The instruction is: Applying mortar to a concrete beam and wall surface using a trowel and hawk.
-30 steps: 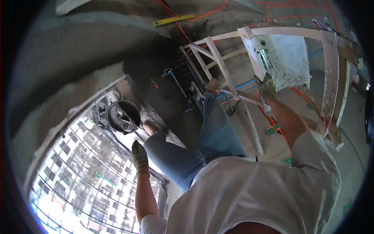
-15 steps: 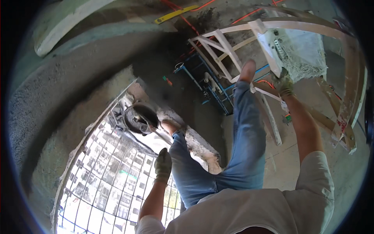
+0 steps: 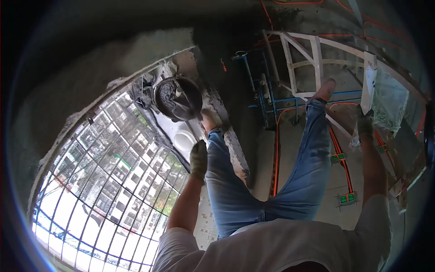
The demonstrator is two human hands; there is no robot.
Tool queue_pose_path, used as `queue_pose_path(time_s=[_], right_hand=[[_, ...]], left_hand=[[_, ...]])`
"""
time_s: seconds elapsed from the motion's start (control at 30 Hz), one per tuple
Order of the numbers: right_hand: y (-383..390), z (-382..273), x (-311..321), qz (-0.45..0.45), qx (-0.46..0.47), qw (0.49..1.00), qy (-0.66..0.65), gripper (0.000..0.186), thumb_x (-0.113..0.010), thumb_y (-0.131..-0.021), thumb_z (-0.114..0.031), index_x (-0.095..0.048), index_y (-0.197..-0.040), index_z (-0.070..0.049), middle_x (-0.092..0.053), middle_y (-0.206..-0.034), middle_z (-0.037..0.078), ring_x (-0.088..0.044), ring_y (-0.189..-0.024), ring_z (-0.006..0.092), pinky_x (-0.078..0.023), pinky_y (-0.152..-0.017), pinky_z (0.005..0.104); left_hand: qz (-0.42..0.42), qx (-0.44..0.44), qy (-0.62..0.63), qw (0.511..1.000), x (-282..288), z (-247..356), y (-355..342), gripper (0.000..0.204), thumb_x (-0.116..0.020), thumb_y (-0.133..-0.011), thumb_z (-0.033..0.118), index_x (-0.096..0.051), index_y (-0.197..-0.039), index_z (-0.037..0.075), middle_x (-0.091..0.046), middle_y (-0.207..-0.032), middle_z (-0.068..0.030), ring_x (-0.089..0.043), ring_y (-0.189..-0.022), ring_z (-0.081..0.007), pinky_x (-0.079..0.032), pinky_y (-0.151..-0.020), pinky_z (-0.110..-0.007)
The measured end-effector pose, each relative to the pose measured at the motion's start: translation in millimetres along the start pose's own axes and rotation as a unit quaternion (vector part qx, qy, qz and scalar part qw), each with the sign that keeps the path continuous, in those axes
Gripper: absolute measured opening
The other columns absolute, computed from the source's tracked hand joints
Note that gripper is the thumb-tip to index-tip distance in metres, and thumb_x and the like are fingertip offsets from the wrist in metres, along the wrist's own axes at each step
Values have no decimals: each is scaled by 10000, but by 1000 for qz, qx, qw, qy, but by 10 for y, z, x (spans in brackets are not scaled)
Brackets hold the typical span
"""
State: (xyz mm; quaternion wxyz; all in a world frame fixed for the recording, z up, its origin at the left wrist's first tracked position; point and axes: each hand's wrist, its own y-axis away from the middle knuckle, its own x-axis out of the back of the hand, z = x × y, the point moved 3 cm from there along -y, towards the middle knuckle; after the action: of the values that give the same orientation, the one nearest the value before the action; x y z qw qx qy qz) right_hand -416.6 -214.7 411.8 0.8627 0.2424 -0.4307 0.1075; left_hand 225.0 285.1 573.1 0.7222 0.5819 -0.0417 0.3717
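My left hand (image 3: 198, 160), in a dull green glove, hangs beside my left knee, fingers stretched out and seen edge-on; I see nothing in it. A round black bucket (image 3: 158, 100) of grey mortar stands beyond it near my left foot, with a trowel (image 3: 182, 111) across its rim. My right hand (image 3: 365, 126), also gloved, is closed round the lower end of a pale wooden board (image 3: 369, 86) at the right. Its fingers are partly hidden in shadow. Next to the board hangs a whitish, translucent sheet (image 3: 390, 97) with smears on it.
My right foot (image 3: 325, 89) is on a wooden frame (image 3: 316, 68), my left foot (image 3: 209, 120) on a rough ledge (image 3: 229, 145). A barred window (image 3: 113, 181) lies left, with a white tub (image 3: 184, 140) beside it. Blue pipes (image 3: 312, 96), orange conduits (image 3: 277, 154) and green boxes (image 3: 347, 198) are below.
The view has swung, so the window, bucket and frame now lie differently in it. The white tub and more conduits have come into sight. My right hand stays at the board's lower end.
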Motion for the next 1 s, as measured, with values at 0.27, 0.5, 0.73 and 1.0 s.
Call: queue_pose_path(time_s=[0.27, 0.5, 0.73, 1.0], right_hand=[[-388, -179, 518, -176, -237, 918, -266, 934, -548, -779, -782, -504, -1211, 45, -635, -1051, 368, -611, -1009, 528, -506, -816, 580], [-644, -328, 596, -349, -162, 895, -227, 878, -581, -793, -667, -510, -1305, 43, -605, -1256, 285, -578, -1198, 412, -451, -950, 490], [-210, -1132, 1220, -214, 61, 963, -153, 512, -688, -816, -385, -591, -1182, -41, -668, -949, 236, -662, -938, 407, -514, -800, 504], [566, -5176, 3404, -530, 49, 674, -513, 333, -533, -978, -385, -649, -1129, -111, -660, -924, 25, -650, -800, 138, -527, -706, 312]], left_hand=[[-225, -98, 239, 940, 317, -1144, -1744, 414, -516, -954, 485, -542, -976, 72, -577, -1008, -98, -537, -964, -271, -454, -846, -413], [-199, -196, -38, 959, 297, -1342, -2320, 954, -595, -852, 629, -301, -1440, -63, -501, -1342, -198, -476, -1230, -438, -370, -1076, -513], [54, 128, 450, 882, 115, -764, -2014, 832, -665, -813, 598, -438, -1394, 47, -543, -1265, -127, -528, -1101, -331, -445, -918, -435], [33, 152, 442, 883, 864, -1115, -2399, 259, -564, -945, 305, -656, -985, 66, -733, -895, -79, -680, -763, -155, -506, -636, -263]])
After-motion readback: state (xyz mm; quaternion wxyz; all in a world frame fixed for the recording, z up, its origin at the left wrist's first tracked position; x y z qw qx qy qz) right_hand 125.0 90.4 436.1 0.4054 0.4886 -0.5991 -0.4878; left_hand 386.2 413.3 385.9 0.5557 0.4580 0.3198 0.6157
